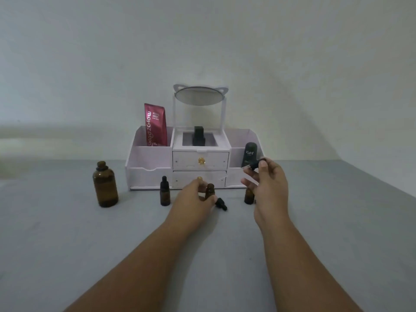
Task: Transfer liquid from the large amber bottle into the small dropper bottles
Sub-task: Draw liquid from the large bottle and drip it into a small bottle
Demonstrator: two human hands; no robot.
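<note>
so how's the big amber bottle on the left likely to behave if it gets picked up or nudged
The large amber bottle looks like smooth glass, so probably slippery and breakable if dropped. It stands upright on a wide base, so a low nudge should slide rather than tip it. It appears uncapped, so tilting could spill whatever it holds.

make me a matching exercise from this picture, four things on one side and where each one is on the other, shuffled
Things:
1. large amber bottle
2. dropper cap with pipette
3. loose black dropper cap
4. red Glad2Glow tube

Places:
A. lying on the table by the left hand
B. standing in the organizer's left compartment
C. held up in the right hand
D. standing at the far left of the table

Pairs: 1-D, 2-C, 3-A, 4-B
</note>
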